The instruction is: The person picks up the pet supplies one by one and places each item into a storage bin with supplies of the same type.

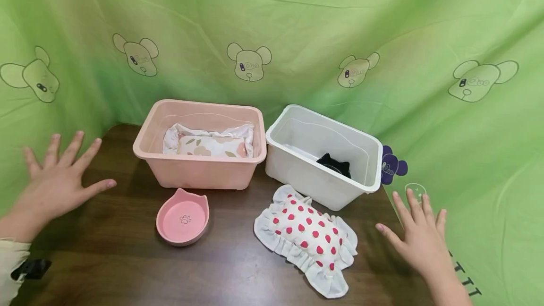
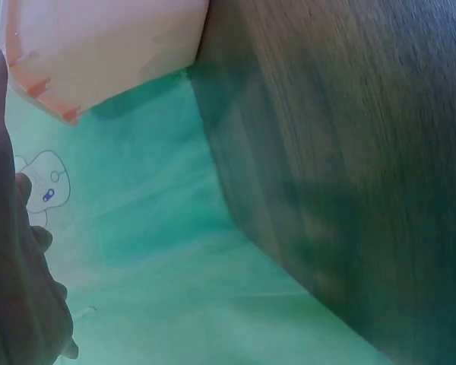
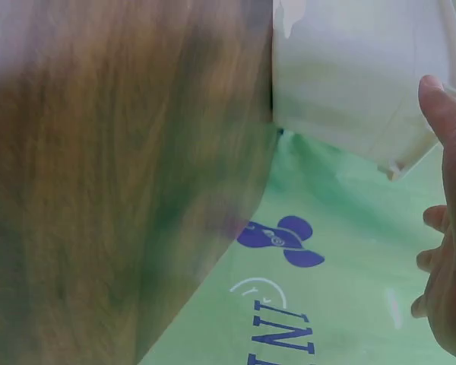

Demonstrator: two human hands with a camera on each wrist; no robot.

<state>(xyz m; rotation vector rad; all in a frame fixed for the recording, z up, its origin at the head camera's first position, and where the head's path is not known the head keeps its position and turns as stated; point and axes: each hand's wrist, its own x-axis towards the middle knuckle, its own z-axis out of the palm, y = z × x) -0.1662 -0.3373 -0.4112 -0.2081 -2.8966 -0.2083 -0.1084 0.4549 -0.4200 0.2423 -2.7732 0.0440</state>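
My left hand (image 1: 59, 181) is held out at the left with fingers spread, holding nothing. On the right, my right hand (image 1: 420, 235) is spread the same way, also holding nothing. Between them a pink cat-eared bowl (image 1: 182, 221) with a paw print sits on the table. Right of it lies a white frilled pillow (image 1: 306, 230) with red strawberry-like spots, nearer to my right hand. Behind the bowl stands a pink bin (image 1: 199, 171) with a floral frilled pillow (image 1: 210, 145) inside. Beside it a white bin (image 1: 314, 174) holds a black cat-eared item (image 1: 335, 164), partly hidden by the wall.
The dark wooden table (image 1: 229, 273) bears all these things. A green curtain (image 1: 297, 22) printed with bear-like heads hangs behind and along both sides, close to the bins' rear. A black strap piece (image 1: 31, 268) shows at the left sleeve.
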